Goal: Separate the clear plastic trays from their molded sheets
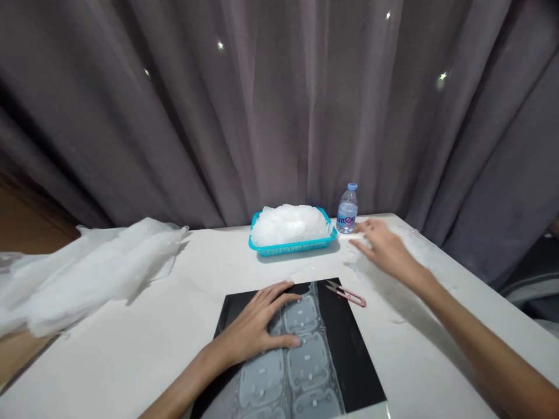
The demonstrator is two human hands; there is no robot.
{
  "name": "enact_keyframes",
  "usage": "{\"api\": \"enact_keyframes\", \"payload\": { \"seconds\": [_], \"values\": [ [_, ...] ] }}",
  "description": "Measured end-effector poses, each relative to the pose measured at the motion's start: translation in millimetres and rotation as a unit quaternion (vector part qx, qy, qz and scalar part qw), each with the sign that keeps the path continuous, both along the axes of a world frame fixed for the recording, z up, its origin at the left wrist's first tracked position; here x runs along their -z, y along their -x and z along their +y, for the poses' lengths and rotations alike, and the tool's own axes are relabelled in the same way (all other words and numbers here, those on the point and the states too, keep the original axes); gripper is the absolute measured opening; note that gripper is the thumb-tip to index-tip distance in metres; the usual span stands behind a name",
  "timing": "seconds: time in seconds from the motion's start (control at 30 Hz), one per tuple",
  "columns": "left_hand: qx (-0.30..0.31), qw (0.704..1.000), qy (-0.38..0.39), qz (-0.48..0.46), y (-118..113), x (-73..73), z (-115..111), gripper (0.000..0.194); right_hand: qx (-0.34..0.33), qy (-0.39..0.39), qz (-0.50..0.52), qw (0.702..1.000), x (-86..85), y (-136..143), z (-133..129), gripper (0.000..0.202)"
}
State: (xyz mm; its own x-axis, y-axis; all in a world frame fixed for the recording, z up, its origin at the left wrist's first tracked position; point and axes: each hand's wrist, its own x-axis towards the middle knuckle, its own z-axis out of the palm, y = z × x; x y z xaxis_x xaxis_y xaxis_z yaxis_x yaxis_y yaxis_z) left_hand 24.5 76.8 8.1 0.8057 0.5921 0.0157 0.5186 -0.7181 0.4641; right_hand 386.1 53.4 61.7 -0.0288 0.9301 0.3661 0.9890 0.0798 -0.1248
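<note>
My left hand (257,326) lies with fingers spread on a clear moulded plastic sheet (308,358). The sheet has several rounded rectangular panels and rests on a black board (353,355). Just past my left fingertips, pink-handled thread snips (349,294) lie across the board's right edge. My right hand (384,244) hovers over a loose pile of thin translucent white pieces (384,285), thumb and fingers apart, a little blurred. Nothing shows between its fingers. Beside its fingertips stands a small capped water bottle (347,209).
A turquoise basket (297,249) heaped with white translucent pieces (290,224) sits at the back of the white table (174,343). Crumpled white sheeting (96,270) covers the left side. A grey curtain (279,105) hangs behind the table.
</note>
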Motion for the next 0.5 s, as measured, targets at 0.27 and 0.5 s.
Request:
{"api": "enact_keyframes", "payload": {
  "seconds": [0.27, 0.5],
  "values": [
    [-0.001, 1.000, -0.015, 0.012, 0, -3.3, -7, 0.078, -0.073, 0.169, 0.009, 0.983, 48.4, 74, -1, 0.015],
    [0.006, 1.000, -0.022, -0.007, -2, -0.8, -7, 0.071, -0.054, 0.153, -0.003, 0.987, 49.9, 62, 0, 0.013]
  ]
}}
